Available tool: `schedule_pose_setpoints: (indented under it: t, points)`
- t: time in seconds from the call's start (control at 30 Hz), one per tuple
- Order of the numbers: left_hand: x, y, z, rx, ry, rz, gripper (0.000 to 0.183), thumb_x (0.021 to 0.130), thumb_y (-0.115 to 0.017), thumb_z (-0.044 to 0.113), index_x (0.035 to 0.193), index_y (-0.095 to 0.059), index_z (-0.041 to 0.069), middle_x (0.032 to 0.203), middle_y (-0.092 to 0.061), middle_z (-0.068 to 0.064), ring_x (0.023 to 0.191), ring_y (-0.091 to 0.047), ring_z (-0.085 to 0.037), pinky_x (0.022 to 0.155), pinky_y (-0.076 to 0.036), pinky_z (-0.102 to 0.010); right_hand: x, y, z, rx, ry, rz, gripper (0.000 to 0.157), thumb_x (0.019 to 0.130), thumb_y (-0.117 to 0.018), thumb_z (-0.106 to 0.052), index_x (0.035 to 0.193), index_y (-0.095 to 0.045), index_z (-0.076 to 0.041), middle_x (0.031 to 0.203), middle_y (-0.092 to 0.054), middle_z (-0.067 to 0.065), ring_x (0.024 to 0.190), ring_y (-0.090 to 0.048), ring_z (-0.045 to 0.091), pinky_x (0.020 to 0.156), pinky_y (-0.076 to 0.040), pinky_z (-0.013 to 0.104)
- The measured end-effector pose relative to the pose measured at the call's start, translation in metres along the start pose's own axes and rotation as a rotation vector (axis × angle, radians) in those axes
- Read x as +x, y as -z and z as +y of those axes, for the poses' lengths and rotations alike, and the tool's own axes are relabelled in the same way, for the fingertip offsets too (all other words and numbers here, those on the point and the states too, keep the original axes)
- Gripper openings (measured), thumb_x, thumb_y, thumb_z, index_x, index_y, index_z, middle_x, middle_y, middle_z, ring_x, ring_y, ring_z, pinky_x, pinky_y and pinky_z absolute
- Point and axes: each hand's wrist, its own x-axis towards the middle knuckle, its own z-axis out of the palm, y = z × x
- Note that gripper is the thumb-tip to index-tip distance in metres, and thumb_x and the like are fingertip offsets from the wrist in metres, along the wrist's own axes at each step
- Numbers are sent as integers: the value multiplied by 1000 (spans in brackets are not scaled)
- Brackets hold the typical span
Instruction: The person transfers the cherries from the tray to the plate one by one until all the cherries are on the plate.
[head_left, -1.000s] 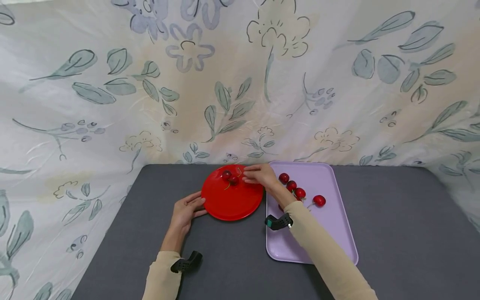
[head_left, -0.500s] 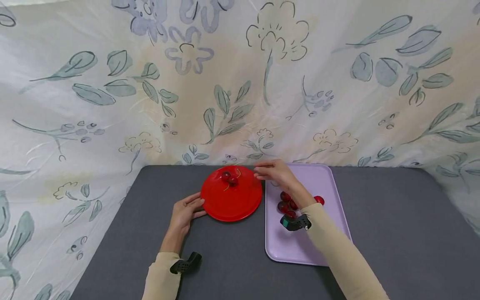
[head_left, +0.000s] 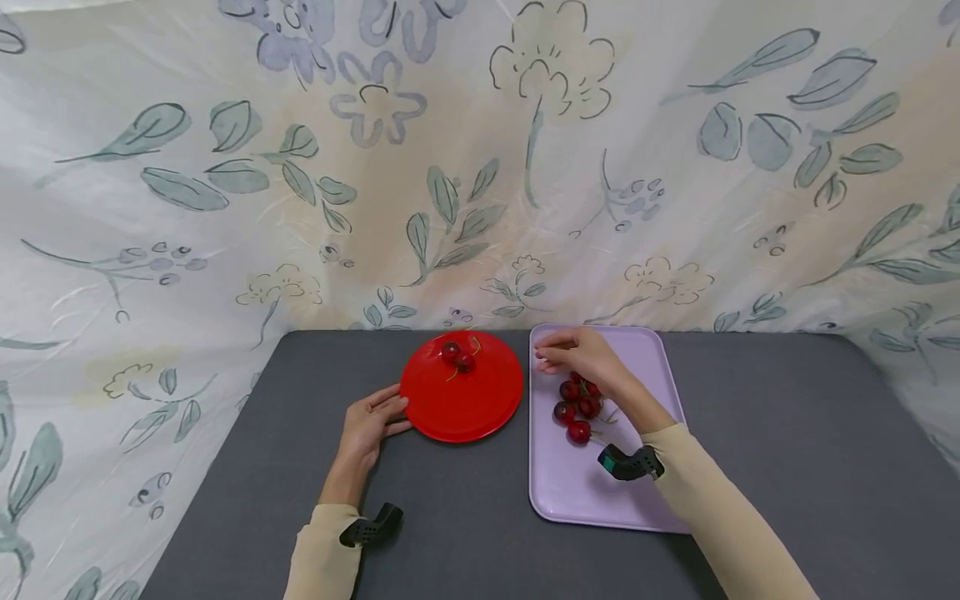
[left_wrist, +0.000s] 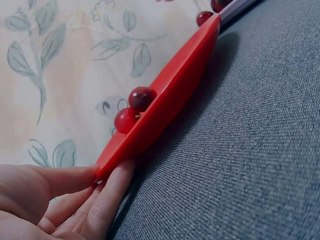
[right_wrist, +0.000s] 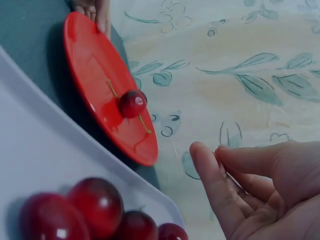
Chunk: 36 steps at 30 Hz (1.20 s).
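My left hand [head_left: 369, 427] pinches the left rim of a round red plate [head_left: 461, 408], thumb on top and fingers beneath, as the left wrist view shows. Two dark red cherries [head_left: 465, 362] with stems lie near the plate's far side. Over the far part of a lilac tray [head_left: 573, 500], my right hand [head_left: 588, 354] hovers with its thumb and index fingertips close together. Nothing shows between those fingertips in the right wrist view. Several cherries [head_left: 579, 432] lie grouped in the tray, just nearer to me than the right hand, whose wrist partly hides them.
Plate and tray stand side by side on a dark grey table [head_left: 465, 533], a narrow gap between them. Behind the table's far edge hangs a pale cloth [head_left: 450, 233] printed with leaves and flowers. A black wrist strap [head_left: 630, 462] sits on the right forearm.
My right hand has moved right, from above the plate's right side to over the tray. The left hand, the plate and its two cherries have stayed in place.
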Motion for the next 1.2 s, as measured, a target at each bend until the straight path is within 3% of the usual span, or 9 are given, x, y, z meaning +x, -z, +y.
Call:
schedule_pose_setpoints:
  t: [0.27,0.6,0.83,0.97,1.2]
  points:
    - [-2,0,1,1,7,3,43,94,-64,2,135,-55,-3,126,-62,-22,82,-71,-13,74,-61,-32,-20,12,6,-155,49,33,30,93,-68,-11,114,-67,10,96,-71,20,84,-71,34,81,-59,44]
    - [-1,-1,1,-4,4,6,42,94,-63,1,135,-55,-3,125,-63,-21,81,-71,-13,74,-61,-33,-47,26,18,-337,120,52,20,91,-69,-7,104,-72,8,91,-72,18,71,-71,24,68,-62,33]
    - [-1,-1,0,-13,-1,8,42,94,-62,0,135,-55,-4,122,-65,-19,80,-71,-13,74,-61,-33,-63,31,30,-444,157,35,15,89,-71,-8,99,-75,2,93,-73,12,72,-67,19,59,-56,26]
    - [-2,-1,-1,-13,-6,8,42,94,-63,0,135,-55,-5,122,-64,-20,80,-70,-13,73,-61,-33,-72,32,36,-486,165,25,14,89,-72,-10,98,-75,-1,90,-72,7,73,-66,17,58,-54,25]
    - [-4,-3,-2,-11,-1,13,42,94,-63,0,135,-55,-4,125,-63,-21,81,-70,-12,74,-61,-33,-90,33,44,-651,227,39,4,83,-77,-9,86,-78,-6,80,-71,-1,71,-62,10,61,-54,23]
